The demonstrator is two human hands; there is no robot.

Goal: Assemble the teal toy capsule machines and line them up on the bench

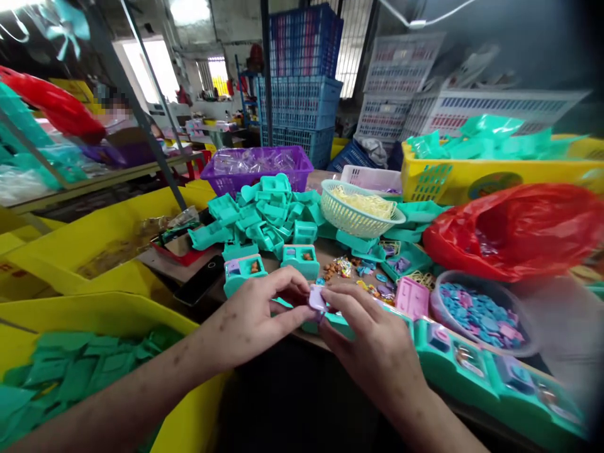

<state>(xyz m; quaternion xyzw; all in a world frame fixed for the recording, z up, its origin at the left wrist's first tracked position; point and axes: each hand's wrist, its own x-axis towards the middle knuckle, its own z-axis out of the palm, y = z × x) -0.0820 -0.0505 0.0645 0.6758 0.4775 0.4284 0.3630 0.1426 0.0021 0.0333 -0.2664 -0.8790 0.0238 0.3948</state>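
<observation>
Cluttered workshop tabletop (330,251) strewn with teal plastic toy housings (264,211). At lower centre, left hand (250,318) and right hand (372,349) meet, fingertips pinched together on a small lilac plastic piece (317,297), equally near both, above a teal tray (330,322).

A heap of teal plastic shells (264,214) fills the frame's centre, with a purple basket (257,165) behind it and a pale woven basket (358,214) to its right. At right lie a red plastic bag (519,229) and a bowl of blue pieces (481,314). Yellow bins (85,251) sit lower left; blue crates (302,82) are stacked at upper centre
</observation>
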